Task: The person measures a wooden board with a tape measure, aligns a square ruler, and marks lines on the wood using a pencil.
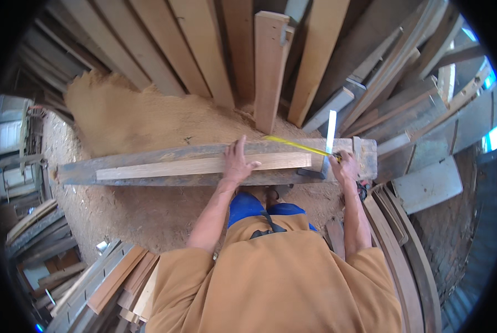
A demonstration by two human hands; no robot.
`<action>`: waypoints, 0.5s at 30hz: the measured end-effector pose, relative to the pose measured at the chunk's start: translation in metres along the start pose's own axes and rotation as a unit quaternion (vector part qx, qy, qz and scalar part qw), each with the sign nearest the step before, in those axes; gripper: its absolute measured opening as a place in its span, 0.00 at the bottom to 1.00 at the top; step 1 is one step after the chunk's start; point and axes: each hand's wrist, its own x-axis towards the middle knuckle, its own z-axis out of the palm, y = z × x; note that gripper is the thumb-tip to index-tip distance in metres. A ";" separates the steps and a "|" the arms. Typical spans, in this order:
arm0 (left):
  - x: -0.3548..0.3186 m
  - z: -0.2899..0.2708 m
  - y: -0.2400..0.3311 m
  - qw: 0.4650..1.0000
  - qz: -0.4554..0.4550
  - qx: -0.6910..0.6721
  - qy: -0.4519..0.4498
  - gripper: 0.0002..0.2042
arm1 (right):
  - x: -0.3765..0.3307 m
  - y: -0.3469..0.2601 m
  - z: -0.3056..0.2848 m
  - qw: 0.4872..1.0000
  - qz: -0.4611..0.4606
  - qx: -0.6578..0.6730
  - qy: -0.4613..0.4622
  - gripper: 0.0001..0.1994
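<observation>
A pale wooden strip (187, 167) lies lengthwise along a weathered plank bench (76, 173). My left hand (238, 162) rests on the strip with its fingers spread, just right of its middle. Beyond the strip's right end, my right hand (345, 166) is closed around a tape measure, whose case is mostly hidden by the fingers. Its yellow blade (298, 145) is drawn out to the left, over the bench's far edge. Close by the right hand is a try square, its bright metal blade (331, 132) pointing away from me and its dark stock (311, 174) near the strip's end.
Sawdust (132, 114) is heaped behind the bench. Long boards (201, 50) lean in a row at the back. More timber is stacked at the lower left (112, 277) and lower right (404, 261). A grey flat panel (429, 186) lies right of the bench.
</observation>
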 end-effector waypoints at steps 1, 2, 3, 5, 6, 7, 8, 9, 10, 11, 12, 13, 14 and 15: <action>-0.003 -0.001 0.006 0.998 -0.001 0.057 -0.034 0.46 | 0.004 0.013 0.006 0.999 0.010 0.046 -0.028 0.21; -0.005 -0.001 0.013 0.991 -0.003 0.112 -0.068 0.54 | 0.008 0.032 0.012 0.994 0.019 0.089 -0.057 0.21; -0.008 0.001 0.025 0.988 -0.028 0.118 -0.091 0.54 | 0.008 0.052 0.021 0.996 0.026 0.080 -0.029 0.21; -0.025 -0.002 0.034 0.983 -0.073 0.136 -0.095 0.54 | 0.007 0.079 0.030 0.996 0.038 0.081 -0.016 0.22; -0.040 -0.002 0.032 0.979 -0.065 0.160 -0.105 0.53 | 0.008 0.087 0.030 0.995 0.045 0.086 -0.029 0.22; -0.054 -0.002 0.031 0.975 -0.053 0.181 -0.118 0.52 | 0.008 0.099 0.032 0.994 0.060 0.083 -0.031 0.24; -0.066 -0.007 0.030 0.975 -0.065 0.186 -0.106 0.52 | 0.009 0.104 0.035 0.993 0.075 0.079 -0.033 0.25; -0.081 -0.013 0.030 0.968 -0.068 0.204 -0.127 0.50 | 0.009 0.097 0.037 0.994 0.057 0.082 -0.040 0.25; -0.092 -0.018 0.028 0.961 -0.071 0.221 -0.148 0.48 | 0.011 0.092 0.037 0.992 0.075 0.075 -0.067 0.28; -0.098 -0.023 0.029 0.962 -0.087 0.210 -0.150 0.46 | 0.011 0.090 0.037 0.989 0.097 0.065 -0.092 0.31; -0.101 -0.027 0.029 0.962 -0.097 0.213 -0.143 0.46 | 0.013 0.091 0.042 0.990 0.085 0.065 -0.096 0.31; -0.102 -0.029 0.031 0.964 -0.098 0.206 -0.138 0.45 | 0.018 0.092 0.046 0.986 0.083 0.092 -0.110 0.31; -0.102 -0.030 0.033 0.966 -0.096 0.200 -0.133 0.45 | 0.024 0.099 0.054 0.982 0.084 0.119 -0.123 0.30; -0.086 -0.020 0.045 0.970 -0.076 0.189 -0.135 0.45 | 0.036 0.149 0.072 0.988 0.101 0.099 -0.062 0.29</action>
